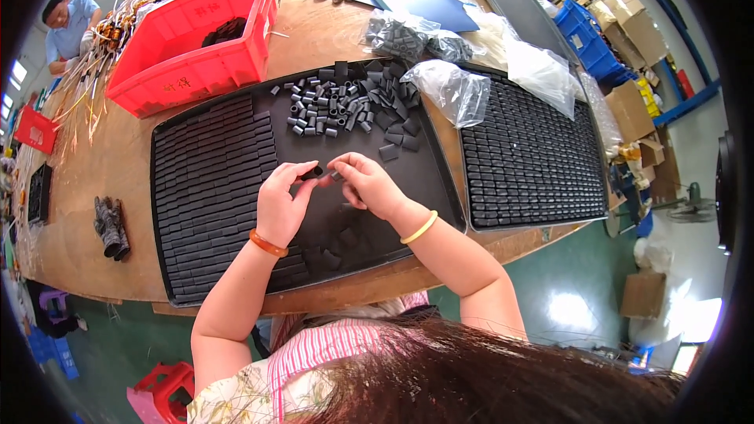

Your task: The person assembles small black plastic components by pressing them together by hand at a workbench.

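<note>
Over the middle of a black tray (420, 204) both hands are close together. My left hand (281, 196) pinches a short black sleeve (316, 172) between thumb and fingers. In the fingertips of my right hand (369, 187) is a small grey piece (336, 176), most likely one of the short tubes; the fingers partly cover it. Beyond the hands lies a heap of short dark grey tubes (322, 106), with flat black sleeves (393, 94) to its right. Neat rows of black pieces (212, 180) fill the tray's left side.
At right is a second tray of rowed black pieces (534, 157), with clear plastic bags (452, 90) at its far edge. A red bin (196, 55) stands far left, near bundled wires (102, 43). Dark gloves (112, 228) lie left. A co-worker (71, 27) sits far left.
</note>
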Demonstrator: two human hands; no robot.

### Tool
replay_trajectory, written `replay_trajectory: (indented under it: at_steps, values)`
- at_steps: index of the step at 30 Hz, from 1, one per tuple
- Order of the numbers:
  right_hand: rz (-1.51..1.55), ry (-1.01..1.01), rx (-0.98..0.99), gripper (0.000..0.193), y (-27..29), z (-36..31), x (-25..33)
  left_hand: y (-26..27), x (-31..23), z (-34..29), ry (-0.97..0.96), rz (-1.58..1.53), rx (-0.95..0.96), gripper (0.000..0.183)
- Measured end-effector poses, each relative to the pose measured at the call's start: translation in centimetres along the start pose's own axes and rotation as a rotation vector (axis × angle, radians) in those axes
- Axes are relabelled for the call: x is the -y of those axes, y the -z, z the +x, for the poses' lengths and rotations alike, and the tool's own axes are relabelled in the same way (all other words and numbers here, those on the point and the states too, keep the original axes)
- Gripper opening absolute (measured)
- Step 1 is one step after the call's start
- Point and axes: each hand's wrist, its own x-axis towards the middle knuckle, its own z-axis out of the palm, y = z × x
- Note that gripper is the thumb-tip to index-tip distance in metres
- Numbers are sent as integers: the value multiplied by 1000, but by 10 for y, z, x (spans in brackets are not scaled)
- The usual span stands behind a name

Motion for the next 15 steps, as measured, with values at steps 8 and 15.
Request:
replay_trajectory:
  at_steps: [8, 15]
  values:
    - [-236, 219, -152, 19, -4, -1, -2, -5, 3, -1, -24, 38, 28, 31]
    - [-420, 444, -165, 18, -5, 3, -16, -7, 2, -2, 3, 67, 70, 30]
